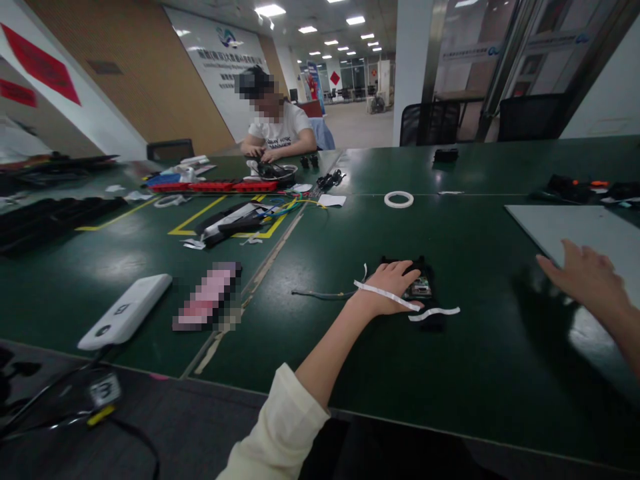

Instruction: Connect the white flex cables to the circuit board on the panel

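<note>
A black electronic device (431, 277) with a bare circuit board showing lies on the green table. My left hand (384, 288) is on top of its left side, fingers over the far part and thumb toward the near part, gripping it. Across the back of that hand runs a white tape strip (387, 294). Another short white strip (434, 313) lies at the device's near edge. A thin dark cable (320, 295) stretches out to the left. Apart from the device, my right hand (587, 277) is held over the table with spread fingers, in front of a pale board (565, 223), holding nothing.
A white tape roll (399, 199) lies beyond the device. To the left are a phone (210, 297), a white power bank (127, 312) with a cable, and a black part (230, 223) with coloured wires. Across the table (350, 233) sits a co-worker (280, 127) near red trays (255, 185).
</note>
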Motion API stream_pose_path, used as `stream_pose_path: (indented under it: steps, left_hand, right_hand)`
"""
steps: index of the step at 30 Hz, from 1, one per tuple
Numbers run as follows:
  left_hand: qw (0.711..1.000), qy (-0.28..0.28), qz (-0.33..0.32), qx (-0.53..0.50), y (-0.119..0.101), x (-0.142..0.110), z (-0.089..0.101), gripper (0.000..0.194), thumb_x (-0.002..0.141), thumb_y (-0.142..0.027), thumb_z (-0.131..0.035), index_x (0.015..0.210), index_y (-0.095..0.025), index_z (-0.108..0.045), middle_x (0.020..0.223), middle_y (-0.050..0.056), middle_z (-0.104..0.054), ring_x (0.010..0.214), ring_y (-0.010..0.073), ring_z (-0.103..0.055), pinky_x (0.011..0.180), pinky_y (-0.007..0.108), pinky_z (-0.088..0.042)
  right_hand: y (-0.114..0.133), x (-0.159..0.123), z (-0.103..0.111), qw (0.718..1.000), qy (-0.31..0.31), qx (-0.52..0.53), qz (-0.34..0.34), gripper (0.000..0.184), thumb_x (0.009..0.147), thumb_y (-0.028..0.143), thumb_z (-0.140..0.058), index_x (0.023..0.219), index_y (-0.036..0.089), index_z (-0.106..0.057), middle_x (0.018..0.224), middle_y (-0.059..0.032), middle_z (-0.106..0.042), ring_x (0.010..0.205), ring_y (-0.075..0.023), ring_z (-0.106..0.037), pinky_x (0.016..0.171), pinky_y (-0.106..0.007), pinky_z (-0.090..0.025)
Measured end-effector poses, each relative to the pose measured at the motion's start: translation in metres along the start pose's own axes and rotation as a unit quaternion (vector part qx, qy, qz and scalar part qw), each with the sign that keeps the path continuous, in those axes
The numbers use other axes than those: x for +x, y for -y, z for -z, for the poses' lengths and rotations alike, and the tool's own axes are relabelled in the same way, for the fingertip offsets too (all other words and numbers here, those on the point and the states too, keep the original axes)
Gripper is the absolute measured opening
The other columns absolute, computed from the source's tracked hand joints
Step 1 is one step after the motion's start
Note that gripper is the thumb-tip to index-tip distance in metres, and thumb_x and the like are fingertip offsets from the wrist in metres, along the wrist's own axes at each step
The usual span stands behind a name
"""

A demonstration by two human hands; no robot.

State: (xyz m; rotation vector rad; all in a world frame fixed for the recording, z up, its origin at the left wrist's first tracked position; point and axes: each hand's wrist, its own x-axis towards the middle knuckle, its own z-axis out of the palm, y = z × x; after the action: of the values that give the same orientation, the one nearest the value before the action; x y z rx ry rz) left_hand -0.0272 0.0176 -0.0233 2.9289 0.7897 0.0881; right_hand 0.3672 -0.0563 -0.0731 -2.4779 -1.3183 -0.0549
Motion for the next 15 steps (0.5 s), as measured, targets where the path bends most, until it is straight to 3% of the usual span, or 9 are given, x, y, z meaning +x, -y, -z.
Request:
stream_pose_path:
  steps: [3,5,9,15]
  left_hand:
    - [1.000,-0.007,0.000,0.005,-0.001,0.001,0.000,0.064,0.082,-0.058,-0.049,0.129,-0.015,-0.040,0.139,0.014,-0.040,0.127,0.0272,-0.039,0.102,0.041,-0.033]
    - [1.000,-0.010,0.002,0.008,-0.001,0.003,0.000,0.063,0.081,-0.058,-0.050,0.125,-0.014,-0.042,0.135,0.014,-0.044,0.124,0.0265,-0.042,0.100,0.039,-0.035]
    - [1.000,-0.017,-0.012,0.017,0.000,0.005,0.000,0.062,0.081,-0.058,-0.052,0.122,-0.012,-0.043,0.132,0.014,-0.046,0.123,0.0254,-0.043,0.101,0.038,-0.035]
    - [0.998,-0.006,-0.044,0.034,0.002,0.008,-0.001,0.058,0.084,-0.054,-0.049,0.124,-0.012,-0.045,0.135,0.013,-0.046,0.126,0.0244,-0.041,0.103,0.037,-0.033]
  right_hand:
    - [-0.038,0.009,-0.016,0.992,0.011,-0.018,-0.124,0.085,0.077,0.074,-0.033,0.141,0.018,-0.033,0.139,-0.0326,-0.024,0.130,-0.0494,-0.016,0.084,-0.063,-0.024]
    - [-0.052,0.013,-0.024,0.986,0.048,-0.010,-0.157,0.086,0.074,0.076,-0.033,0.137,0.017,-0.040,0.139,-0.0349,-0.019,0.131,-0.0505,-0.011,0.084,-0.067,-0.017]
    - [-0.062,0.018,-0.035,0.984,0.079,-0.018,-0.162,0.082,0.075,0.075,-0.031,0.131,0.018,-0.048,0.141,-0.0344,-0.016,0.130,-0.0524,-0.006,0.087,-0.070,-0.005]
    - [-0.063,0.010,-0.044,0.990,0.048,-0.073,-0.113,0.081,0.081,0.072,-0.016,0.133,0.018,-0.043,0.141,-0.0331,-0.015,0.129,-0.0532,-0.010,0.086,-0.071,-0.006]
